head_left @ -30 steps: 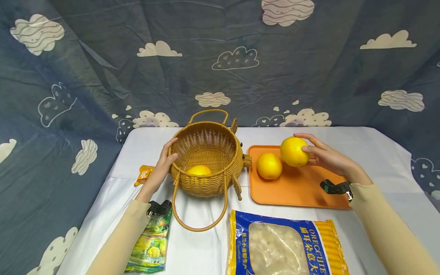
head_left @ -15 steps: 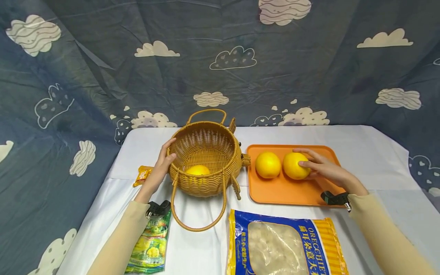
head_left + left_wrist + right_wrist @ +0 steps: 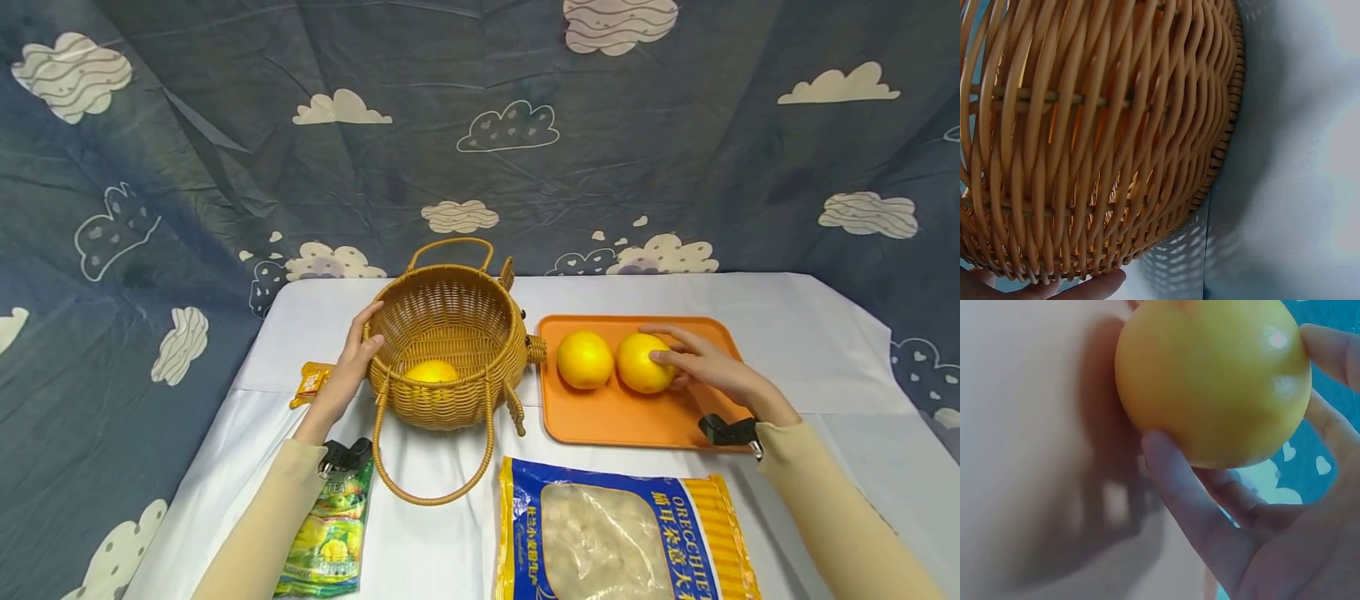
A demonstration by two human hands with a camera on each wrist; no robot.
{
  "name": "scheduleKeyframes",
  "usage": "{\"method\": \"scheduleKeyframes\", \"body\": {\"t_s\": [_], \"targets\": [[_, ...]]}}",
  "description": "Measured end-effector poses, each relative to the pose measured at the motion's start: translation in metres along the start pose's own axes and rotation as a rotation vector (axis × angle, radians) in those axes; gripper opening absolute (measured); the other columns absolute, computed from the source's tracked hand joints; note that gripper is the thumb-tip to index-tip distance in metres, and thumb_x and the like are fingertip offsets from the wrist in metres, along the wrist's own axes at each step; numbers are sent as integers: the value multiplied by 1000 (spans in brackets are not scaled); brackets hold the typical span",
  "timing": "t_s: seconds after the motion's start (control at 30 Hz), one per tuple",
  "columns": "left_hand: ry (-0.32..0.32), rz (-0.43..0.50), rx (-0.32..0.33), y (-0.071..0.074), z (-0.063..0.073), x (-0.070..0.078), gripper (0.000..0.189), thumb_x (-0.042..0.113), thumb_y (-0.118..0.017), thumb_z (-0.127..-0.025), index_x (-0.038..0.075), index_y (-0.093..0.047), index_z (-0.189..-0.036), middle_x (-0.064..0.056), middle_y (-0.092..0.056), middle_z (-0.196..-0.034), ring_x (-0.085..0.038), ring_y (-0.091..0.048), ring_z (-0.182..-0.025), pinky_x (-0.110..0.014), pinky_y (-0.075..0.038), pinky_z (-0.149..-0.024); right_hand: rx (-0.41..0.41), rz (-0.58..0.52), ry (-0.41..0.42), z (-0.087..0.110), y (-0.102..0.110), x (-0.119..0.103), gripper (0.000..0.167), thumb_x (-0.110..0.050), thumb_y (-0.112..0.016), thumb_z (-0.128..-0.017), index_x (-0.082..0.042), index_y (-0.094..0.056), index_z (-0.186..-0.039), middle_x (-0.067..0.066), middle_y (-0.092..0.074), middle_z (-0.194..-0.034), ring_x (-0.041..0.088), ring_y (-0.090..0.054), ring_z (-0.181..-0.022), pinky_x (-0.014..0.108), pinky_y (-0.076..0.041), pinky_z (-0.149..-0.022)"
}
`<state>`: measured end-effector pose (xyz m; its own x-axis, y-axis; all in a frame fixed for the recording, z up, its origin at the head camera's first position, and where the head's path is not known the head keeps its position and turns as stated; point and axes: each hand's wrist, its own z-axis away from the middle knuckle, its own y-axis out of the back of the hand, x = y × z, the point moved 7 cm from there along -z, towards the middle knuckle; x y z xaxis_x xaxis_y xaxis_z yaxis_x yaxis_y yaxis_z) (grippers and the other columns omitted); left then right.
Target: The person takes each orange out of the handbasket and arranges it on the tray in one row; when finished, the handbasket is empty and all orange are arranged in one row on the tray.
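Observation:
On the orange tray (image 3: 600,425) lie two round yellow oranges, side by side. My right hand (image 3: 705,367) holds the right orange (image 3: 645,363), its thumb and fingers spread around the fruit; the right wrist view shows the fingertips against the skin of this orange (image 3: 1210,381). The left orange (image 3: 584,360) is untouched. My left hand (image 3: 351,362) grips the left rim of a wicker basket (image 3: 450,408), and the left wrist view shows fingertips against the woven wall of the basket (image 3: 1104,137). Another orange (image 3: 431,371) sits inside the basket, partly hidden by the front rim.
A blue and yellow pasta bag (image 3: 607,533) lies in front of the tray. Left of the basket is a small orange packet (image 3: 311,383), with a green pouch (image 3: 326,533) nearer, partly under the left forearm. The basket's front handle (image 3: 435,502) hangs forward over the white cloth.
My right hand has lowered its orange from above the tray down beside the other orange and still holds it. The left hand stays on the basket rim.

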<state>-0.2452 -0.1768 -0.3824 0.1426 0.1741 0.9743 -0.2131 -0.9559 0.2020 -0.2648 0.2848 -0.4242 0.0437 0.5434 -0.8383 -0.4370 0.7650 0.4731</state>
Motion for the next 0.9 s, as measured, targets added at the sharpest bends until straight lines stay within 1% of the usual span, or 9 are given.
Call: {"method": "scheduleKeyframes", "body": {"t_s": [0.13, 0.27, 0.37, 0.47, 0.6, 0.73, 0.9], "targets": [[-4, 0, 1, 0, 0, 0, 57, 19, -36, -100, 15, -15, -153, -13, -5, -156, -38, -14, -139, -58, -22, -106, 17, 46, -9, -1, 2, 0, 62, -36, -54, -97, -12, -30, -149, 28, -39, -131, 32, -53, -94, 43, -51, -80], [-3, 1, -1, 0, 1, -1, 57, 20, -35, -100, 15, -14, -153, -13, -5, -156, -39, -14, -139, -58, -22, -106, -3, 60, -14, -2, 1, -2, 63, -36, -52, -98, -11, -27, -150, 29, -35, -133, 35, -48, -100, 43, -50, -81], [-2, 2, -1, 0, 1, -1, 57, 19, -35, -100, 15, -14, -153, -13, -5, -157, -39, -14, -139, -58, -22, -106, -22, 40, -24, -2, -1, -2, 66, -36, -52, -98, -10, -23, -151, 31, -31, -136, 37, -46, -104, 43, -49, -83], [-1, 8, -4, 0, 1, -1, 57, 20, -35, -100, 15, -14, -153, -13, -4, -157, -40, -15, -139, -59, -23, -105, -24, 25, -30, -2, -1, -1, 66, -35, -53, -98, -12, -22, -152, 29, -31, -138, 36, -46, -104, 42, -49, -82], [1, 13, -6, 0, 1, -1, 57, 20, -35, -100, 15, -13, -153, -13, -3, -157, -40, -15, -139, -60, -23, -104, -28, 9, -5, -4, -1, 0, 64, -34, -52, -98, -14, -23, -152, 29, -30, -139, 36, -46, -106, 41, -49, -83], [-3, 14, -6, 0, -1, -2, 58, 18, -35, -100, 14, -12, -153, -14, -3, -157, -40, -15, -139, -62, -22, -105, -30, -12, 18, -7, 1, -1, 61, -32, -50, -99, -12, -25, -151, 29, -30, -139, 38, -48, -107, 44, -49, -86], [-6, 22, -5, 0, -1, -1, 57, 20, -36, -100, 14, -13, -153, -14, -4, -157, -40, -14, -139, -60, -22, -105, -31, -28, -8, -12, 0, -1, 61, -35, -53, -98, -14, -27, -148, 29, -27, -142, 42, -47, -111, 48, -48, -88]]}}
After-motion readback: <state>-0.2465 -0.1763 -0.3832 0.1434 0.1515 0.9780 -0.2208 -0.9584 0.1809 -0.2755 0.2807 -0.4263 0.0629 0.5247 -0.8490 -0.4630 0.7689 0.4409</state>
